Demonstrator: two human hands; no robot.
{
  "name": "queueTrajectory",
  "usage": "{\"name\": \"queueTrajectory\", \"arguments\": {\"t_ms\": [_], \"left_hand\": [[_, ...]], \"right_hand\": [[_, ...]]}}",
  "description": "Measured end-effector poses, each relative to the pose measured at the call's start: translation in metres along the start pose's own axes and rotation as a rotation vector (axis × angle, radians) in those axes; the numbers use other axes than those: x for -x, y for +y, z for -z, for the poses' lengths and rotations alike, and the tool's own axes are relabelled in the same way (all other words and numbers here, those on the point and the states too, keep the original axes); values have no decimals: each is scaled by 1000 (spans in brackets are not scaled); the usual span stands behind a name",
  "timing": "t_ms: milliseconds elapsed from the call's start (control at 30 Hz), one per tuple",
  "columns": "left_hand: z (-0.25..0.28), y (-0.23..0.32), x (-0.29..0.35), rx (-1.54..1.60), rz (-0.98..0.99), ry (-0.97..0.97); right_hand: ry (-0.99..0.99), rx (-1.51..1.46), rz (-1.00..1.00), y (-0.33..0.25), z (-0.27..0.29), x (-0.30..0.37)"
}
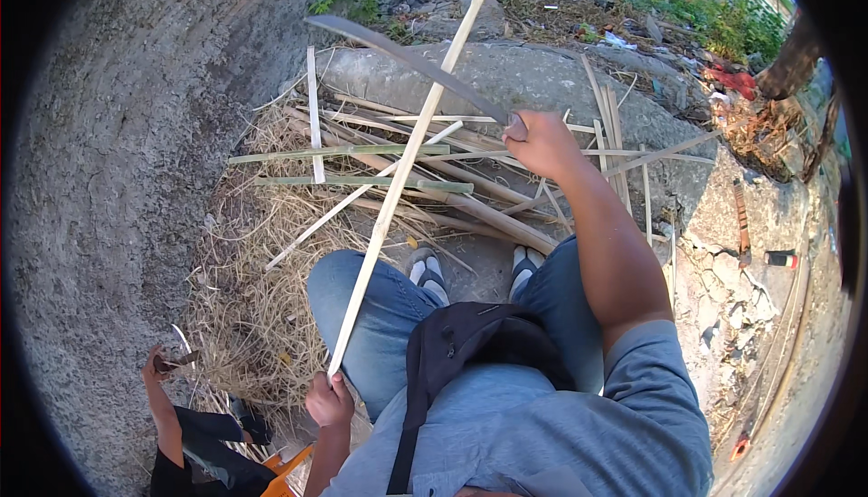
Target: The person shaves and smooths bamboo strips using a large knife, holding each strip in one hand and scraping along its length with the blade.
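Grasping the strip [385, 226] by its near end, the left hand [329, 399] holds it at a slant over the left knee [336, 282], probably to leave the far length unobstructed. The right hand [544, 146] is clenched on the handle [516, 128] of the machete [420, 64], likely for control; the blade crosses the strip in view, contact unconfirmed. Container: one black bag [443, 343], worn in front; its contents cannot be seen.

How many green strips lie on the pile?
2: an upper green strip and a lower green strip, both passing behind the pale strip in the left hand; others may be hidden.
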State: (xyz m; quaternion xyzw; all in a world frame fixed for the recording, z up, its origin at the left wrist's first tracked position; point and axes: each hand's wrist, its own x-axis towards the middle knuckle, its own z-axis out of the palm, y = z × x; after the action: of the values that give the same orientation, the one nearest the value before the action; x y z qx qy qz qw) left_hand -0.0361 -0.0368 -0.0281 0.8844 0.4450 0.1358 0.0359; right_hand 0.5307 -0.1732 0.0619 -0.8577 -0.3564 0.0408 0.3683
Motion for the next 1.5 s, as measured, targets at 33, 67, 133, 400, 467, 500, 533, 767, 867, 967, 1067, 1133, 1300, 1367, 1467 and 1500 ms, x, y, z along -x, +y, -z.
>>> {"name": "queueTrajectory", "arguments": {"t_ms": [33,67,133,400,467,500,533,767,867,967,1067,1133,1300,1367,1467,1500], "left_hand": [[1,-1,1,1,0,-5],[1,0,0,1,-4,-3],[3,3,-1,-5,-13,-73],[12,7,-2,-17,9,-67],[11,9,-3,-21,-7,-55],[12,13,-4,-2,3,-52],[12,16,-4,18,12,-49],[19,8,-4,55,36,-105],[27,19,-9,108,64,-114],[26,27,-15,124,42,-121],[26,32,-17,87,48,-119],[27,31,-17,71,49,-114],[25,33,-19,46,21,-101],[27,34,-19,40,23,-106],[28,36,-17,62,43,-113],[27,36,-17,64,42,-111]], "right_hand": [[-48,56,38,-6,0,2],[-43,56,37,-8,-2,4],[-179,188,241,-11,-8,9],[-396,304,395,-43,-28,24],[-379,276,377,-35,-33,20],[-362,249,356,-30,-34,19],[-361,253,355,-26,-33,18],[-281,270,329,-26,-29,19],[-295,288,378,-32,-30,23],[-351,276,408,-44,-37,30],[-382,280,427,-46,-44,29],[-381,300,442,-41,-48,24],[-247,215,181,3,-52,0],[-195,194,139,5,-54,-2],[-185,177,174,-17,-51,10],[-249,157,210,-24,-49,15]]}}
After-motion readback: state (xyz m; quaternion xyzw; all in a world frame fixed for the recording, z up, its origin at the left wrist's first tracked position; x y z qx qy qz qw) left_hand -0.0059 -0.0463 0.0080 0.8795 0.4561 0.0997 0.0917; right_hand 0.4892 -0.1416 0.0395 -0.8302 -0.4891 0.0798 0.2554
